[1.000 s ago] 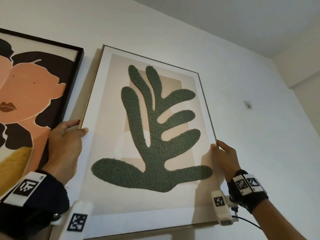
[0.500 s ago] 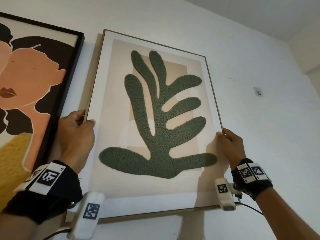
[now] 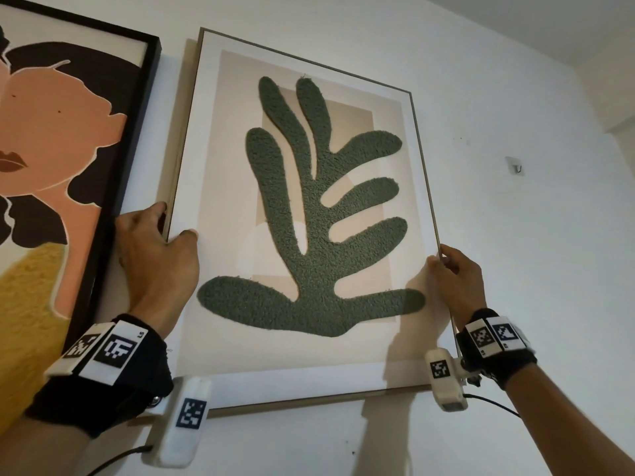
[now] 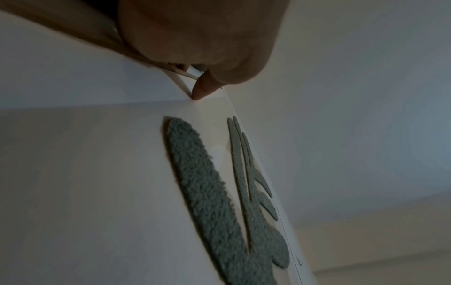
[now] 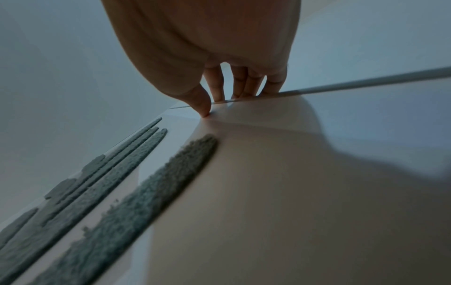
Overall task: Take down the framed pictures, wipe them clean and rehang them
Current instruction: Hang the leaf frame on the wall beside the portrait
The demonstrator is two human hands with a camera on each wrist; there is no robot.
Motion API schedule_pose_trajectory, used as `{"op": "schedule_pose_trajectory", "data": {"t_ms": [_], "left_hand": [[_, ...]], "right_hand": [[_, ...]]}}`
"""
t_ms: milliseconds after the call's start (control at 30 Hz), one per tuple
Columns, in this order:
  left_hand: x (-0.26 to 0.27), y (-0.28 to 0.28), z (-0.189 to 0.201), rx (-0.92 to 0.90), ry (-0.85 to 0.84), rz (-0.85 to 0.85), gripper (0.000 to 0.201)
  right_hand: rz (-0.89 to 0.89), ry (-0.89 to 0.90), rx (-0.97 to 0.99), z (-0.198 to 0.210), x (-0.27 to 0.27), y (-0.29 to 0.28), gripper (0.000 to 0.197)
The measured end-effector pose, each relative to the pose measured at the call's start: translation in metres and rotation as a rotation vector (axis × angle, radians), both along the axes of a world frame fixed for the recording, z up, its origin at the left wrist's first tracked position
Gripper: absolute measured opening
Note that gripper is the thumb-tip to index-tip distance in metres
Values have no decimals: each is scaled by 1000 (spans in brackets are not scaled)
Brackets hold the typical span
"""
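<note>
A large thin-framed picture (image 3: pixel 343 372) with a fuzzy green leaf shape (image 3: pixel 309 218) stands against the white wall, its top leaning slightly off it. My left hand (image 3: pixel 161 249) grips its left edge, thumb on the glass and fingers behind the frame. My right hand (image 3: pixel 453 273) grips the right edge the same way. In the left wrist view my thumb (image 4: pixel 202 90) presses the front of the picture (image 4: pixel 97 173). In the right wrist view the thumb (image 5: pixel 202 108) lies on the picture (image 5: pixel 292 192) and the fingers (image 5: pixel 244 84) curl behind its edge.
A second, black-framed picture (image 3: pixel 137 132) of a face hangs close on the left, almost touching my left hand. A small wall hook (image 3: pixel 515 165) sits on the bare wall to the right. The ceiling meets the wall at upper right.
The picture has moved to the right and up along the wall with both hands keeping their grip on its side edges; it now sits closer against the wall.
</note>
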State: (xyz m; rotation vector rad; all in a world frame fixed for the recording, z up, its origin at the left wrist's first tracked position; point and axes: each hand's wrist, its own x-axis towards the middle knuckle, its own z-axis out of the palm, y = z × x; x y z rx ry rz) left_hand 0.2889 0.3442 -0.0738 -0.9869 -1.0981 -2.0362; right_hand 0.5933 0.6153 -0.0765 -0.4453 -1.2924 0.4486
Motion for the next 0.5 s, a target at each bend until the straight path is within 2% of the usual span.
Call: {"op": "schedule_pose_trajectory", "data": {"t_ms": [300,500], "left_hand": [[3,0,-15,-17,47,139,60],[24,-3,-26,10,148,245,56]], "right_hand": [[-37,-13,32,-13,1,-3,38],[-62,-12,35,-24,5,2,47]]}}
